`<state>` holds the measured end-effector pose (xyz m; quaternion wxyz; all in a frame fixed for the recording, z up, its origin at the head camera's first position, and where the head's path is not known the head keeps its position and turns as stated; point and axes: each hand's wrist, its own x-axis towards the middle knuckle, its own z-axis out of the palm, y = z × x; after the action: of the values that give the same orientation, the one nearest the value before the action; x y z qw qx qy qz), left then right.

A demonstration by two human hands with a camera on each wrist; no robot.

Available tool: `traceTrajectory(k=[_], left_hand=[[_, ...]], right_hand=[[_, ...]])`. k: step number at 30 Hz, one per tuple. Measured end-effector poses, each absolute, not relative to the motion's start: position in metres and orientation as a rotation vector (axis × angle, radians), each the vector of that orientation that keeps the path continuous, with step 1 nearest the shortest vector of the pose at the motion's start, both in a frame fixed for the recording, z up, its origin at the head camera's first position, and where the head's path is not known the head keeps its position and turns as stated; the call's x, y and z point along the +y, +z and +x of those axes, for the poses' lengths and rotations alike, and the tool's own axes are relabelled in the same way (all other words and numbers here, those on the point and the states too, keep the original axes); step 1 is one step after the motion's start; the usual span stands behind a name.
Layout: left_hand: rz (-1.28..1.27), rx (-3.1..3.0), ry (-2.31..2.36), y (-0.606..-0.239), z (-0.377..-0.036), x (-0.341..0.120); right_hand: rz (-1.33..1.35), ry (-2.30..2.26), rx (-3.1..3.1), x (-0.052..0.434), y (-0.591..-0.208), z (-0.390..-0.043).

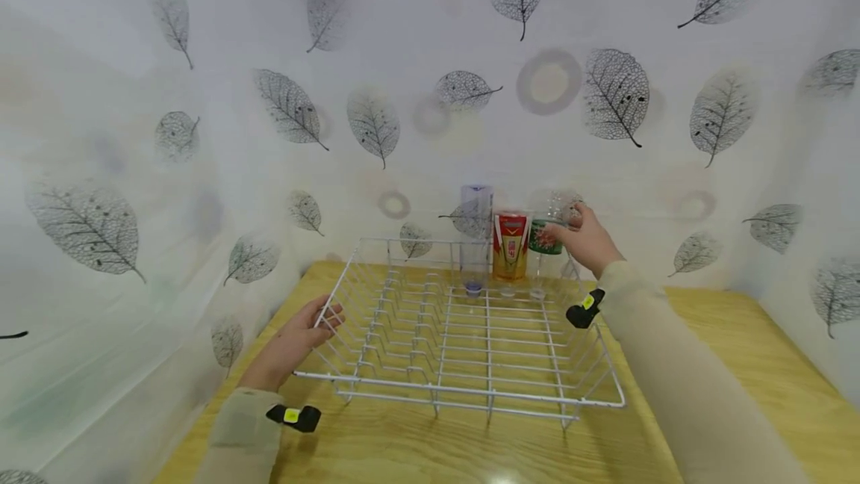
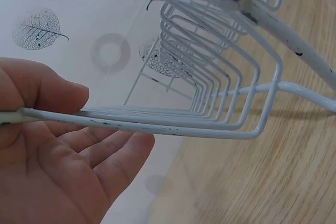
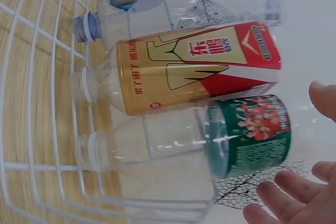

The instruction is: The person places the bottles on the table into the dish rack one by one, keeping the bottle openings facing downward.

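My left hand [image 1: 295, 342] holds the left rim of the white wire dish rack [image 1: 488, 349]. In the left wrist view, the thumb lies above the wire and the fingers [image 2: 126, 161] lie beneath it. Along the rack's back side, three plastic bottles stand neck down: a clear bottle [image 1: 475, 245] with a purplish tint, a red and gold labelled bottle [image 1: 510, 245], and a green-labelled bottle [image 3: 257, 135] at the right. My right hand [image 1: 584, 240] is by the upturned base of the green-labelled bottle. Its fingers [image 3: 286, 195] are spread around that end, apart from the bottle in the right wrist view.
The rack rests on a wood-grain table [image 1: 376, 447]. Behind and at both sides hangs a pale curtain [image 1: 430, 36] with leaf prints. Rows of bent wire dividers [image 1: 423, 334] rise in the rack's left half.
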<state>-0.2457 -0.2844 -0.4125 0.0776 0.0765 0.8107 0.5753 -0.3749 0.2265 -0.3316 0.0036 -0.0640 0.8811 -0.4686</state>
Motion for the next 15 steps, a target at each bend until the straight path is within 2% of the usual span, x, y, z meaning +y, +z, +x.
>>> traceTrajectory(k=[5, 15], left_hand=[[0.230, 2.534, 1.617, -0.409, -0.250, -0.283], [0.261, 2.830, 1.100, -0.392, -0.254, -0.288]], right_hand=[[-0.288, -1.403, 2.847, 0.238, -0.322, -0.362], [-0.439, -1.037, 3.092, 0.260, -0.320, -0.326]])
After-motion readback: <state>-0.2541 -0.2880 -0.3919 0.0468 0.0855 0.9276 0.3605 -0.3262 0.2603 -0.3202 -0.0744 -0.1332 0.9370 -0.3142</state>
